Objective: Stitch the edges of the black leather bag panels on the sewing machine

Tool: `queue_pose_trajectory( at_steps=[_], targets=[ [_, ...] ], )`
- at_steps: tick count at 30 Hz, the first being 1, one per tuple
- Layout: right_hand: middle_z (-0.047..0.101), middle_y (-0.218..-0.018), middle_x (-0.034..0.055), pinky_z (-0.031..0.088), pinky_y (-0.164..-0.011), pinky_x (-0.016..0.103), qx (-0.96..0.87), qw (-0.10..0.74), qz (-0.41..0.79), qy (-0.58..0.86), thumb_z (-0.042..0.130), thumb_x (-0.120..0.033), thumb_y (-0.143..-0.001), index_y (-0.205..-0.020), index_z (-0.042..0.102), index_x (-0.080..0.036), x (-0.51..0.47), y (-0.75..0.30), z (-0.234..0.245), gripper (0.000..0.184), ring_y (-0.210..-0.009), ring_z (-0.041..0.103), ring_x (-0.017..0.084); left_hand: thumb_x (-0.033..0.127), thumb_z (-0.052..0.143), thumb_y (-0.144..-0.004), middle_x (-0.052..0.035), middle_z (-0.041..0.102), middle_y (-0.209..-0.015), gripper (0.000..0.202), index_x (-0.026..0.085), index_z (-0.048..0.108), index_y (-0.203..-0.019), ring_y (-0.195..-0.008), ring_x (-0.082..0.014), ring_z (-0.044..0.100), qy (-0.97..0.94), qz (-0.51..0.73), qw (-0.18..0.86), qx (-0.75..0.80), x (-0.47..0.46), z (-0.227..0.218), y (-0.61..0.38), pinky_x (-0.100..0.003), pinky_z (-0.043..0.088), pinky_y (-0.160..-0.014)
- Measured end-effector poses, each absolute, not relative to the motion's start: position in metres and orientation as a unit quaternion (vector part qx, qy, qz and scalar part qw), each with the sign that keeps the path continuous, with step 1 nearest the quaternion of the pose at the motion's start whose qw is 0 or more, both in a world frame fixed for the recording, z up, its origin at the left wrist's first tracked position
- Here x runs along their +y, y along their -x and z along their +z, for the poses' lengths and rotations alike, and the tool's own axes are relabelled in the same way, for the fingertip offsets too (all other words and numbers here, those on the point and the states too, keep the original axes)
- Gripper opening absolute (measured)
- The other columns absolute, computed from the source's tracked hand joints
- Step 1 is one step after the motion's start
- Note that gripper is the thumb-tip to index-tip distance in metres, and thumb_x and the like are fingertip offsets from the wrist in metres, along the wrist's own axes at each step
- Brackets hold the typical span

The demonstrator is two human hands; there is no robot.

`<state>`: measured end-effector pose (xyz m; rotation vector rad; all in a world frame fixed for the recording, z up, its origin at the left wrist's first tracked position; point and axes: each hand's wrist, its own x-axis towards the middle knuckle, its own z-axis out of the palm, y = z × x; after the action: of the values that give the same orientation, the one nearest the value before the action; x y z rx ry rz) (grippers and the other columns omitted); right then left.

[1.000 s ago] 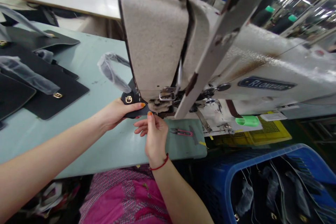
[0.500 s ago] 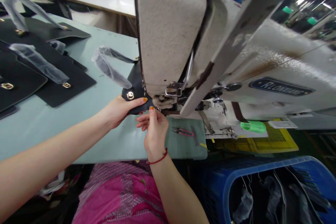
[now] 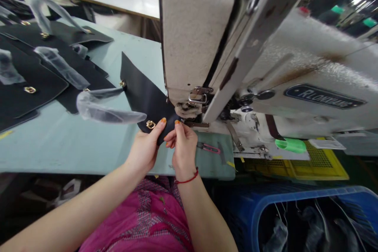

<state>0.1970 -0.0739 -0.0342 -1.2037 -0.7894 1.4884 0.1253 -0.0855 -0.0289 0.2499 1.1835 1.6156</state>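
Observation:
A black bag panel [image 3: 147, 96] reaches under the head of the sewing machine [image 3: 196, 39]. Its handle [image 3: 109, 108], wrapped in clear plastic, sticks out to the left from gold ring fittings. With thumb on top and fingers beneath, my left hand [image 3: 144, 145] grips the panel's near edge beside the front gold fitting [image 3: 150, 125]. Close to the needle area, my right hand [image 3: 183, 143] pinches the panel's near corner between thumb and fingers. The machine head hides the spot where the panel meets the needle.
More black panels with wrapped handles [image 3: 60, 65] overlap on the left of the pale table [image 3: 124, 157]. Pink thread snips [image 3: 209, 148] lie right of my right hand. A blue basket [image 3: 256, 208] holding black pieces stands lower right, below a yellow crate [image 3: 319, 169].
The panel has turned, so its far end now shows left of the machine head and its handle swings left and nearer. My left hand has moved right, nearer my right hand.

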Motion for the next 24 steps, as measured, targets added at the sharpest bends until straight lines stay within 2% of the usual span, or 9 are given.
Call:
queue_pose_trajectory(
  at_steps=[5, 12, 15, 17, 19, 21, 23, 24],
  targets=[
    [0.048, -0.040, -0.0058, 0.028, -0.038, 0.018, -0.380, 0.475, 0.618, 0.499, 0.056, -0.042, -0.087, -0.049, 0.049, -0.018, -0.068, -0.219, -0.035, 0.045, -0.033, 0.036, 0.005, 0.030, 0.081, -0.072, -0.0040, 0.073, -0.101, 0.026, 0.018, 0.072, -0.093, -0.092, -0.0162, 0.066, -0.042, 0.724, 0.501, 0.473, -0.102, -0.027, -0.160, -0.028, 0.052, -0.089],
    [0.042, -0.043, -0.0067, 0.029, -0.044, 0.019, -0.492, 0.426, 0.571, 0.500, 0.055, -0.038, -0.090, -0.050, 0.043, -0.018, -0.063, -0.243, -0.024, 0.046, -0.040, 0.035, 0.006, 0.036, 0.074, -0.079, -0.0066, 0.071, -0.113, 0.029, 0.019, 0.070, -0.103, -0.108, -0.0201, 0.064, -0.019, 0.720, 0.513, 0.466, -0.111, -0.024, -0.193, -0.031, 0.049, -0.099],
    [0.044, -0.045, -0.0065, 0.030, -0.044, 0.019, -0.525, 0.391, 0.553, 0.516, 0.052, -0.038, -0.092, -0.060, 0.053, -0.018, -0.070, -0.255, -0.022, 0.038, -0.040, 0.036, 0.007, 0.039, 0.071, -0.082, -0.0078, 0.070, -0.119, 0.030, 0.019, 0.068, -0.105, -0.113, -0.0213, 0.063, -0.040, 0.701, 0.531, 0.474, -0.115, -0.029, -0.194, -0.033, 0.046, -0.104],
    [0.050, -0.049, -0.0054, 0.034, -0.045, 0.020, -0.541, 0.371, 0.528, 0.539, 0.049, -0.039, -0.094, -0.080, 0.065, -0.017, -0.077, -0.267, -0.029, 0.031, -0.042, 0.042, 0.009, 0.042, 0.067, -0.085, -0.0083, 0.067, -0.126, 0.031, 0.021, 0.067, -0.107, -0.119, -0.0225, 0.060, -0.065, 0.674, 0.556, 0.481, -0.127, -0.034, -0.185, -0.035, 0.045, -0.107],
    [0.061, -0.062, -0.0005, 0.043, -0.053, 0.023, -0.577, 0.361, 0.455, 0.574, 0.048, -0.035, -0.095, -0.101, 0.068, -0.017, -0.087, -0.284, -0.043, 0.028, -0.053, 0.055, 0.013, 0.045, 0.066, -0.085, -0.0091, 0.065, -0.130, 0.033, 0.022, 0.068, -0.109, -0.124, -0.0248, 0.057, -0.118, 0.605, 0.607, 0.501, -0.149, -0.040, -0.169, -0.038, 0.045, -0.107],
    [0.069, -0.086, 0.0074, 0.050, -0.073, 0.030, -0.641, 0.335, 0.318, 0.613, 0.051, -0.027, -0.093, -0.109, 0.069, -0.016, -0.097, -0.304, -0.062, 0.026, -0.079, 0.064, 0.020, 0.046, 0.069, -0.082, -0.0111, 0.067, -0.127, 0.038, 0.022, 0.071, -0.111, -0.122, -0.0281, 0.059, -0.208, 0.477, 0.683, 0.512, -0.174, -0.045, -0.148, -0.042, 0.048, -0.104],
    [0.068, -0.105, 0.0125, 0.048, -0.089, 0.039, -0.704, 0.265, 0.178, 0.635, 0.055, -0.023, -0.090, -0.112, 0.069, -0.015, -0.105, -0.322, -0.082, 0.027, -0.098, 0.061, 0.026, 0.047, 0.072, -0.078, -0.0129, 0.072, -0.114, 0.042, 0.022, 0.073, -0.111, -0.110, -0.0300, 0.065, -0.284, 0.356, 0.739, 0.497, -0.192, -0.047, -0.125, -0.043, 0.053, -0.096],
    [0.067, -0.110, 0.0135, 0.046, -0.092, 0.042, -0.721, 0.230, 0.127, 0.641, 0.056, -0.022, -0.090, -0.114, 0.069, -0.015, -0.108, -0.329, -0.091, 0.028, -0.103, 0.059, 0.028, 0.049, 0.072, -0.077, -0.0127, 0.074, -0.108, 0.044, 0.022, 0.073, -0.112, -0.107, -0.0300, 0.067, -0.299, 0.341, 0.741, 0.495, -0.194, -0.046, -0.114, -0.043, 0.054, -0.093]
  ],
)
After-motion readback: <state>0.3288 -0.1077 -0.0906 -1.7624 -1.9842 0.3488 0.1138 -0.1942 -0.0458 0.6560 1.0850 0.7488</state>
